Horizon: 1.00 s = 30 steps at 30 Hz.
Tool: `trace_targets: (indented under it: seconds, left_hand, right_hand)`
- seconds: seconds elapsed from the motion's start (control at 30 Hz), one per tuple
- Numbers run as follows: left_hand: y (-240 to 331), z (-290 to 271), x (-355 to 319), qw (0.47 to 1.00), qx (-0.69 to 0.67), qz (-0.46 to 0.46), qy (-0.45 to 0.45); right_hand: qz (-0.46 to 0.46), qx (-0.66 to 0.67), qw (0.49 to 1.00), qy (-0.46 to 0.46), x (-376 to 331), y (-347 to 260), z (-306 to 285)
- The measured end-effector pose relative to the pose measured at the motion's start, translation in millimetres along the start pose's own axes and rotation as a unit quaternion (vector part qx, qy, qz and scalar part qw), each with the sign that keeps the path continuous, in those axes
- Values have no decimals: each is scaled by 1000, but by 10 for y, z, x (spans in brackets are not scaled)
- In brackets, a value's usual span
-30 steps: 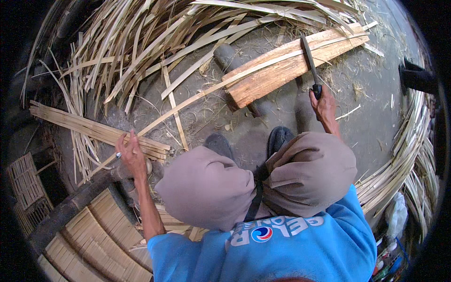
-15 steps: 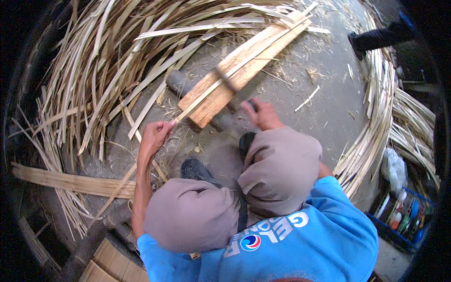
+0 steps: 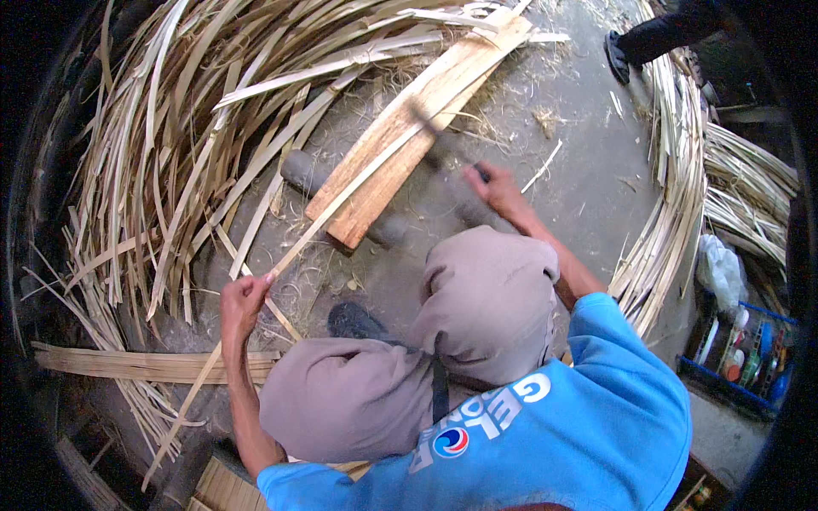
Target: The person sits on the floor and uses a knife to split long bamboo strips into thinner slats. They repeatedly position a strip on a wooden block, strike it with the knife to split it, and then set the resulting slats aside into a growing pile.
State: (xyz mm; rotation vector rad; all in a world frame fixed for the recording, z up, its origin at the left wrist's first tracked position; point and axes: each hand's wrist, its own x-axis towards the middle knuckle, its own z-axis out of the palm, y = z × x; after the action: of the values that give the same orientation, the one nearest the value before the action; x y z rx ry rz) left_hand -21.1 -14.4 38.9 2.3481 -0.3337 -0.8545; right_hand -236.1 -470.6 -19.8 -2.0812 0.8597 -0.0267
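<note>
My left hand [image 3: 245, 300] is closed in a pinch on a long, pale strip [image 3: 296, 250] that looks like split bamboo. The strip runs up along a thick wooden board [image 3: 372, 204], and its tail passes below my hand toward the lower left. In my right hand [image 3: 501, 194] is the dark handle of a knife. The knife's blade [image 3: 426, 122], smeared by motion, reaches to the strip over the middle of the board; whether it touches cannot be told. Beneath the board lies a dark round log [image 3: 305, 172], tilting the board.
A big heap of strips [image 3: 170, 162] fills the upper left. More bundled strips [image 3: 677, 170] lie at the right, near another person's foot [image 3: 617, 58]. A blue crate [image 3: 741, 358] of small items and a plastic bag [image 3: 720, 268] are at the lower right. Thin shavings litter the floor.
My left hand has drawn down and left toward me with the strip, whose tail now extends farther below it. My right hand and the knife have moved up and right; the view has shifted slightly.
</note>
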Motion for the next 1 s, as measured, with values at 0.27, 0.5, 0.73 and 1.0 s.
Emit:
trace_targets:
  seconds: [0.27,0.5,0.73,1.0]
  left_hand:
    - [-225,-276,-322,999,9,-31,-3]
    - [-342,-409,-432,999,22,-32,2]
    - [-581,-646,-621,998,20,-65,-12]
    - [-1344,-1424,-850,974,63,-178,-123]
  right_hand:
    - [-80,-103,991,7,136,65,-14]
    - [-277,-142,950,-13,2,-39,212]
    - [-139,-197,971,1,333,144,-24]
    - [-39,-124,989,64,505,-3,-229]
